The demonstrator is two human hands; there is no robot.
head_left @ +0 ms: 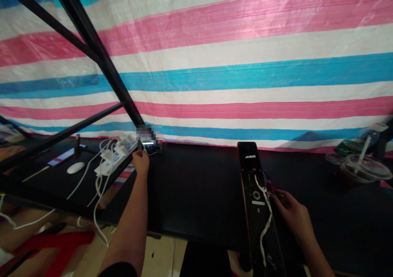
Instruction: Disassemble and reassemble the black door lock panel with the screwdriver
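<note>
At the far edge of the table, my left hand [141, 162] has its fingers closed at the lower left of a phone [149, 147] with a lit screen, partly blurred out. A long black panel [250, 162], which looks like the back of a door lock, lies lengthwise on my right. A white wrapped cable [266, 223] runs down its face. Beside the panel's right edge, my right hand [293, 211] has its fingers curled round a small tool [270, 188] with dark red and purple parts. Its exact kind is hard to make out.
Left of my arm stands a white power strip [107, 166] with several plugs and cords. A white mouse [75, 168] and another phone [63, 157] lie beyond a black metal frame [113, 80]. At right is a plastic cup with a straw [365, 170]. Behind hangs a striped sheet [245, 80].
</note>
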